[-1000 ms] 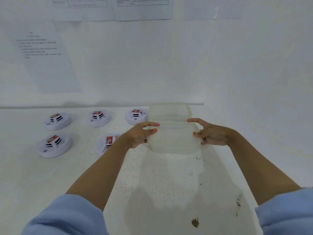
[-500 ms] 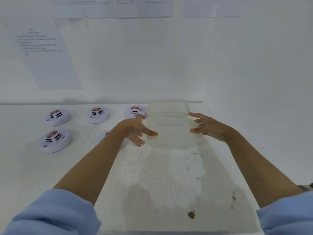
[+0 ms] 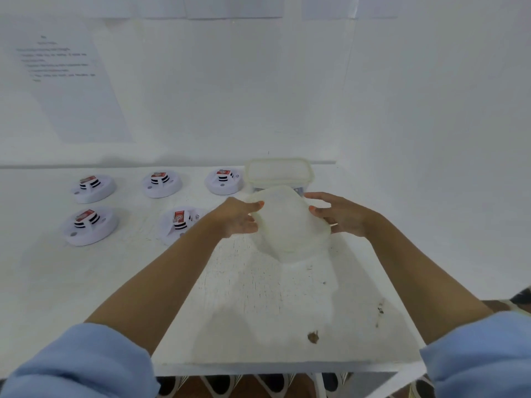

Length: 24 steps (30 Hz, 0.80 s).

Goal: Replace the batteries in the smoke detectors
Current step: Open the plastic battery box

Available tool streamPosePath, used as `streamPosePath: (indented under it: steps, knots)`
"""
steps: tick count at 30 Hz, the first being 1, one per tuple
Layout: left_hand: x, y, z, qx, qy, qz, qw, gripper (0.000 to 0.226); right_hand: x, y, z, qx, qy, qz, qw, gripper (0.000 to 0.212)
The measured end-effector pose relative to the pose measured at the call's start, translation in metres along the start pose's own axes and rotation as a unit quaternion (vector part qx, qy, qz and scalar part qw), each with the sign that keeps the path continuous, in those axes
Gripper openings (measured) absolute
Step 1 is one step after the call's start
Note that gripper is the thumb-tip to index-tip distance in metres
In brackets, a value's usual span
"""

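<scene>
Five white round smoke detectors lie on the white table, three in a back row (image 3: 93, 187) (image 3: 162, 183) (image 3: 224, 180) and two nearer (image 3: 90, 225) (image 3: 181, 222). Each shows a red-labelled battery in its open back. My left hand (image 3: 238, 218) and my right hand (image 3: 342, 215) grip the two sides of a translucent plastic container (image 3: 290, 228). It is tilted, motion-blurred and partly raised off the table. A second translucent lidded container (image 3: 278, 170) stands just behind it by the wall.
The table (image 3: 258, 311) sits in a corner, with white walls behind and to the right. Its front edge (image 3: 287, 366) is close to me. A brown stain (image 3: 313, 337) marks the near part. Printed sheets (image 3: 71, 81) hang on the back wall.
The near container, flat on the table a second ago, is now tipped and turned between my hands. Both hands have closed in on its sides.
</scene>
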<state>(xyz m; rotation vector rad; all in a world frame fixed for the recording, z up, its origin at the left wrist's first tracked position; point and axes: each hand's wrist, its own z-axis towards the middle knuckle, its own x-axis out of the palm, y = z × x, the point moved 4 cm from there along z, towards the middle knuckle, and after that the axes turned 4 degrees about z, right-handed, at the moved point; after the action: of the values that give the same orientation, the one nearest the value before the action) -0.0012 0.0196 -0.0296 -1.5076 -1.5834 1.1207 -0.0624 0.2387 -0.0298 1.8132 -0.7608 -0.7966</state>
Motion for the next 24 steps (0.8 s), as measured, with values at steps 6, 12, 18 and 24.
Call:
streamPosePath:
  steps: [6,12,18,24]
  knots:
    - [0.006,0.017,-0.005,-0.042,0.058,-0.035,0.997,0.03,0.012,0.002,-0.005,0.027,0.067,0.05,0.996,0.047]
    - [-0.003,0.018,-0.007,-0.044,0.061,-0.042,0.996,0.038,0.02,0.005,-0.003,0.011,0.051,0.095,0.994,0.054]
    - [0.004,0.014,-0.011,-0.049,0.063,-0.057,0.995,0.046,0.026,-0.004,-0.005,0.018,0.065,0.171,0.983,0.052]
    - [0.004,0.016,-0.009,-0.043,0.061,-0.09,0.993,0.065,0.025,-0.014,0.001,0.008,0.078,0.214,0.974,0.048]
